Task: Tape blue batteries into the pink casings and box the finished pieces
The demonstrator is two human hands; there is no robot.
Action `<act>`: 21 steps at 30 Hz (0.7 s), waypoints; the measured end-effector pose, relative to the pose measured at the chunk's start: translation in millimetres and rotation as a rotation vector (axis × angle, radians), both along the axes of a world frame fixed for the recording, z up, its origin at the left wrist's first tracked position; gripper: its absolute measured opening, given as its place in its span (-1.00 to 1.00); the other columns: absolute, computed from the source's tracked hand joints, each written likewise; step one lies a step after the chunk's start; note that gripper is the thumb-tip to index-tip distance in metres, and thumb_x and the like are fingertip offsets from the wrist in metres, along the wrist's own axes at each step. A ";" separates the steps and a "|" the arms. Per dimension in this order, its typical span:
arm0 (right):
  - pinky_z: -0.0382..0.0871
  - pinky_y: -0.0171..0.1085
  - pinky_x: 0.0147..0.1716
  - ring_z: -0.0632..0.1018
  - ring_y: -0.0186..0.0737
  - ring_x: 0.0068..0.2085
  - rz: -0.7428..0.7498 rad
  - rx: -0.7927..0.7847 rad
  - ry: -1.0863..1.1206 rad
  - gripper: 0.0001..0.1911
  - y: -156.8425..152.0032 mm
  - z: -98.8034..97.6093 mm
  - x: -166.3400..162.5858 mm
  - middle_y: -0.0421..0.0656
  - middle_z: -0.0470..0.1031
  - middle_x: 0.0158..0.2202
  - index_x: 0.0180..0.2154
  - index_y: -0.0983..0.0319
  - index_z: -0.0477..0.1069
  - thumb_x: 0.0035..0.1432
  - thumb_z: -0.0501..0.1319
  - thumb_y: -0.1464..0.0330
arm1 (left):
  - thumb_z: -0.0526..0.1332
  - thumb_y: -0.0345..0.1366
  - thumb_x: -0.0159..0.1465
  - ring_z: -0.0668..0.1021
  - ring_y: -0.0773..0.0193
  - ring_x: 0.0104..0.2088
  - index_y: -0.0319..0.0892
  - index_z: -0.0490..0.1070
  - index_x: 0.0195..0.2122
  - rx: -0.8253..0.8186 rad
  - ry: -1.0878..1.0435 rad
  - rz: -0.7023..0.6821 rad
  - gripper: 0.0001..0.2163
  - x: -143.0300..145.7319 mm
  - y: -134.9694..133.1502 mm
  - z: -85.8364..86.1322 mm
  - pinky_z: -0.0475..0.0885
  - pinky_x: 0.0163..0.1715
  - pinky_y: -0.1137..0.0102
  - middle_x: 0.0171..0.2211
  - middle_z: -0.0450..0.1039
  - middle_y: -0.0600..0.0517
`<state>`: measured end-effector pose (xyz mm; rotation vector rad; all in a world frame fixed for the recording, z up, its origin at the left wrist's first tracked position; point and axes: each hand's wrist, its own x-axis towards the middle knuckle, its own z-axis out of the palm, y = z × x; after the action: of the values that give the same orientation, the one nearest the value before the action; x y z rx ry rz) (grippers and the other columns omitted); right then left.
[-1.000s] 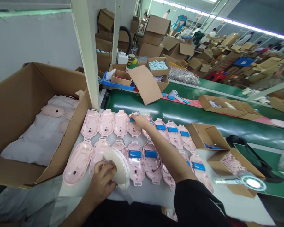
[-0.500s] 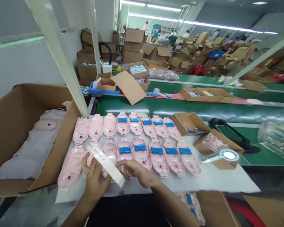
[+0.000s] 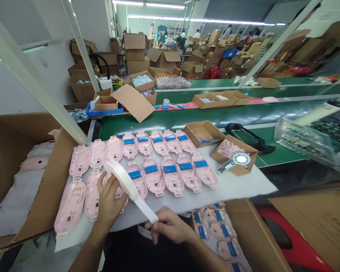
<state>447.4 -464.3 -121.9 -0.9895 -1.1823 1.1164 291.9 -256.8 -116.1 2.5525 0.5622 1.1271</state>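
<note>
My left hand (image 3: 109,202) grips a white roll of tape (image 3: 119,174) above the near row of pink plastic shells (image 3: 147,166). A white strip (image 3: 143,206) runs from the roll down to my right hand (image 3: 168,226), which pinches its free end near the table's front edge. The shells lie in two rows on a white sheet (image 3: 238,183). Most carry a blue battery (image 3: 169,169); several at the left hold none.
A big open cardboard box (image 3: 11,139) with pink parts stands at the left. Small boxes (image 3: 204,132) and a round lit lamp (image 3: 240,158) sit at the right. A green conveyor (image 3: 187,117) runs behind. Another box of shells (image 3: 215,230) is below the table.
My right hand left the far row of shells, came back to the roll and has pulled a strip out toward me. The view has swung to the right.
</note>
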 end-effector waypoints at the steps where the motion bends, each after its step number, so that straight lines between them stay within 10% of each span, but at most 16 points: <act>1: 0.48 -0.31 -0.33 0.61 -0.25 -0.41 -0.055 0.066 -0.047 -0.56 0.0 7.3 3.4 -0.08 0.65 -0.44 -0.17 0.28 0.67 0.46 0.20 0.07 | 0.31 -0.31 0.33 0.39 -0.19 0.26 -0.11 0.46 0.07 -0.025 0.007 -0.011 -0.71 2.3 -0.1 -1.5 0.16 0.35 -0.19 0.07 0.54 -0.12; 8: 0.50 -0.21 -0.07 0.68 -0.16 -0.16 -0.002 0.184 -0.213 -0.67 1.4 10.4 6.9 -0.02 0.73 -0.18 -0.25 0.24 0.68 0.45 0.24 0.19 | 0.38 -0.23 0.25 0.39 -0.16 0.30 -0.01 0.44 0.23 -0.324 -0.056 0.125 -0.50 0.6 1.1 -1.3 0.51 0.15 -0.02 0.22 0.46 -0.11; 15: 0.48 -0.34 -0.22 0.70 -0.18 -0.19 0.358 -0.304 -0.708 -0.53 -2.4 8.3 55.6 -0.11 0.72 -0.08 0.11 0.15 0.61 0.30 0.35 0.03 | 0.31 -0.11 0.26 0.43 -0.34 0.26 -0.02 0.44 0.24 -0.240 -0.064 0.153 -0.50 -12.1 11.3 -30.7 0.37 0.22 -0.27 0.19 0.48 -0.16; 17: 0.46 -0.35 -0.24 0.68 -0.22 -0.26 0.153 -0.406 -0.845 -0.61 12.1 32.7 112.3 -0.15 0.72 -0.10 0.09 0.13 0.61 0.32 0.36 0.10 | 0.28 -0.06 0.30 0.36 -0.42 0.30 -0.04 0.37 0.32 -0.199 -0.046 0.099 -0.44 -10.5 16.5 -45.9 0.26 0.27 -0.36 0.23 0.44 -0.21; 21: 0.42 -0.35 -0.15 0.66 -0.25 -0.22 -0.729 -0.493 -0.999 -0.73 45.4 84.4 246.2 -0.10 0.71 -0.19 -0.19 0.29 0.64 0.45 0.19 0.32 | 0.26 -0.09 0.35 0.31 -0.43 0.34 0.02 0.16 0.47 -0.088 -0.015 -0.003 -0.33 -3.7 18.4 -62.5 0.23 0.28 -0.39 0.24 0.40 -0.24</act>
<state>693.6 -419.0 -37.5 -2.2935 -1.1071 0.2637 288.1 -238.4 -178.6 2.4676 0.5904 1.0945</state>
